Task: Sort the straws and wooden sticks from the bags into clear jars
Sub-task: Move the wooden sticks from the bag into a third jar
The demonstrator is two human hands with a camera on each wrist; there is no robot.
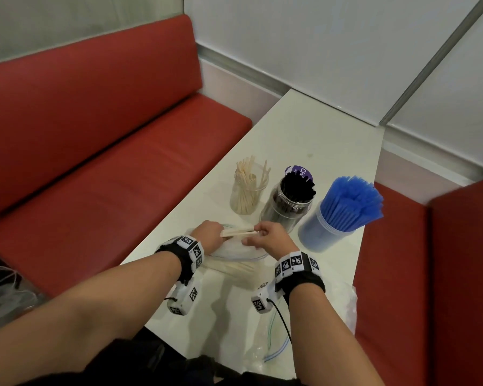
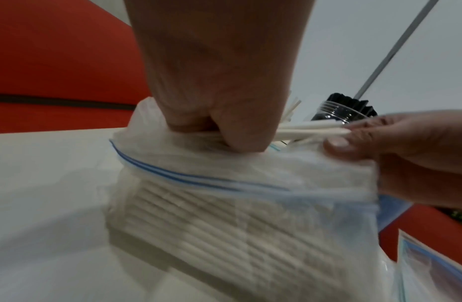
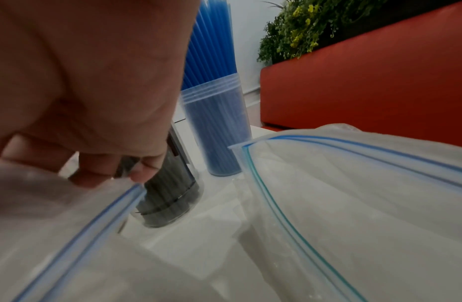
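Observation:
A small bundle of wooden sticks (image 1: 239, 232) runs level between my two hands, just above the table. My left hand (image 1: 209, 232) grips one end in a fist (image 2: 224, 122), with the mouth of the clear zip bag (image 2: 224, 177) bunched under it. My right hand (image 1: 265, 235) pinches the other ends of the sticks (image 2: 315, 130) with its fingertips (image 2: 338, 141). More sticks lie packed inside the bag (image 1: 232, 267). Behind the hands stand three clear jars: one with wooden sticks (image 1: 247, 190), one with black straws (image 1: 290, 201), one with blue straws (image 1: 335, 218).
Empty zip bags (image 1: 268, 344) lie on the white table (image 1: 304, 140) near its front right, one close to my right wrist (image 3: 353, 204). Red bench seats (image 1: 109, 162) flank the table on both sides. A planter with greenery (image 3: 315, 26) sits behind the right bench.

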